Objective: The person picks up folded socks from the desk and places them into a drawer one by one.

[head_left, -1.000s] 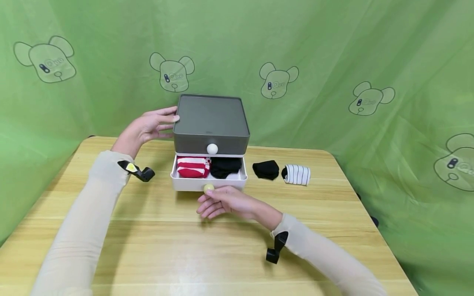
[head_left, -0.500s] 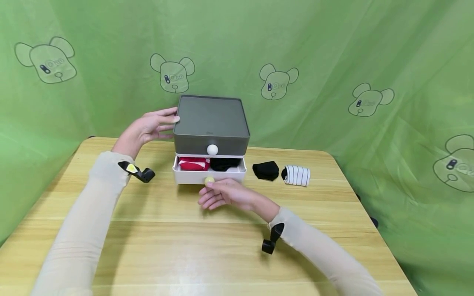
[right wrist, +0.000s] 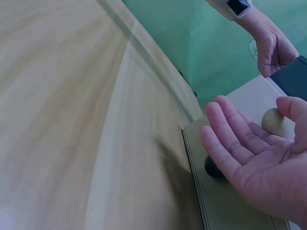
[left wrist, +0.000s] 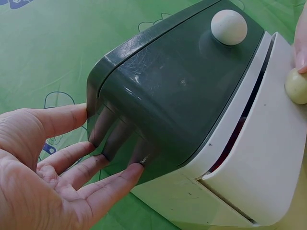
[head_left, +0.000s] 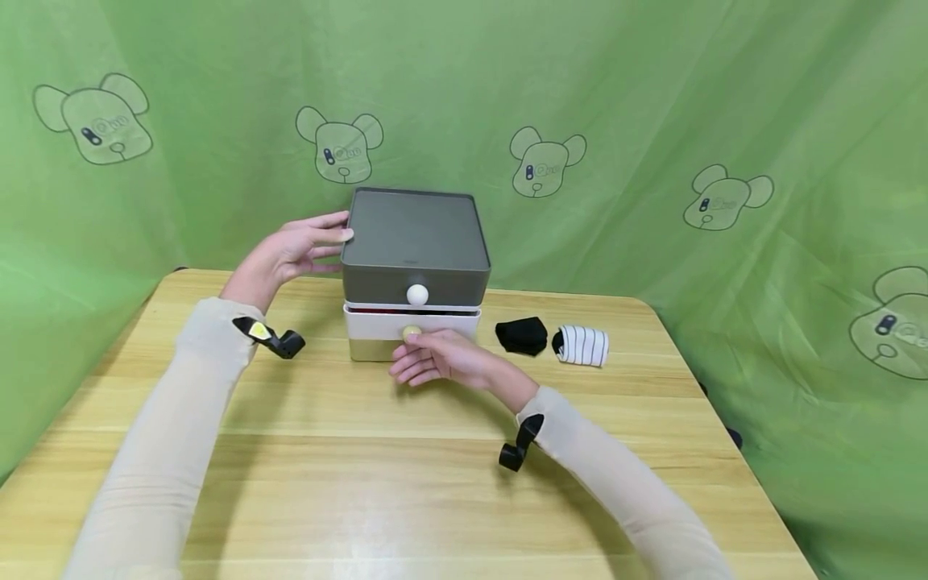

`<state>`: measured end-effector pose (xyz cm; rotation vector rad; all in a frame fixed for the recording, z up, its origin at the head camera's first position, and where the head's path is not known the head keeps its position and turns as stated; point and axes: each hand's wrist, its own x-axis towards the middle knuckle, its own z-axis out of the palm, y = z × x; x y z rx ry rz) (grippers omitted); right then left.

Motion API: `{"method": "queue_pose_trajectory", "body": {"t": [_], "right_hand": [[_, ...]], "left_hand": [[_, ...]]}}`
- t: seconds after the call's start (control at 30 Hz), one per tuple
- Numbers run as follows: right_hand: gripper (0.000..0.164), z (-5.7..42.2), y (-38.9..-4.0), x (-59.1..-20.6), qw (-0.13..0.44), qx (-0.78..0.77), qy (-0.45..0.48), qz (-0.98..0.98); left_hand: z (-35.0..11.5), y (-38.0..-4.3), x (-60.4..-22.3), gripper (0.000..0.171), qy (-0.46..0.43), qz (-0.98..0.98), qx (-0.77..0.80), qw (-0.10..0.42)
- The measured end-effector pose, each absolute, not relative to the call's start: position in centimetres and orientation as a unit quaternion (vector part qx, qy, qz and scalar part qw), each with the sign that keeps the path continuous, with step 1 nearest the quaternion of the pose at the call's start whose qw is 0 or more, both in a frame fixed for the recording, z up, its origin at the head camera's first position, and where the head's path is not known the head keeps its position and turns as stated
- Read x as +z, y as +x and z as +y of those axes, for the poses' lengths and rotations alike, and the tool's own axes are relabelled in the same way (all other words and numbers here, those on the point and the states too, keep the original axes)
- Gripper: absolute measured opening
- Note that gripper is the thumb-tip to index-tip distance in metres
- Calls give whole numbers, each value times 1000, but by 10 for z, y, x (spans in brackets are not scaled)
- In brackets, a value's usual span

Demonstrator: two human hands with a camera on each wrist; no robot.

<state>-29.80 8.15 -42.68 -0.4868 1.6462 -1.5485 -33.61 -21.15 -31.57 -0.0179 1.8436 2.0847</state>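
A small drawer cabinet has a dark grey top tier [head_left: 415, 234], a white middle drawer [head_left: 377, 324] and a beige bottom tier [head_left: 370, 350]. The white drawer stands slightly out, with a sliver of red showing in the narrow gap above its front. My left hand [left wrist: 57, 167] steadies the grey tier's left side, its thumb and straight fingertips touching the wall. At the front, my right hand [head_left: 445, 357] presses its thumb against the pale yellow knob [right wrist: 273, 120] of the white drawer. The other fingers of that hand extend loosely below the knob, before the beige tier.
Right of the cabinet, a folded black sock [head_left: 521, 335] and a white striped sock [head_left: 583, 345] lie on the wooden table [head_left: 348, 483]. A white knob [head_left: 416, 295] sticks out from the grey tier, a black knob [right wrist: 213, 167] from the beige one. A green curtain [head_left: 449, 72] hangs behind.
My right hand has pushed the white drawer inward, away from me. The red-and-white striped and black socks inside have passed out of sight. My left hand stays at the cabinet's side.
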Motion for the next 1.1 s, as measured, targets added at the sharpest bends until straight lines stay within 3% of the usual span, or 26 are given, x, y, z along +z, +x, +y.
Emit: {"method": "queue_pose_trajectory", "body": {"t": [0.77, 1.1], "right_hand": [[52, 82, -310, -426, 398, -613, -188, 656], [56, 89, -298, -426, 323, -575, -147, 737]], "left_hand": [[-209, -338, -315, 73, -2, 657, 732, 179], [-210, -336, -315, 71, 5, 656, 731, 186]]}}
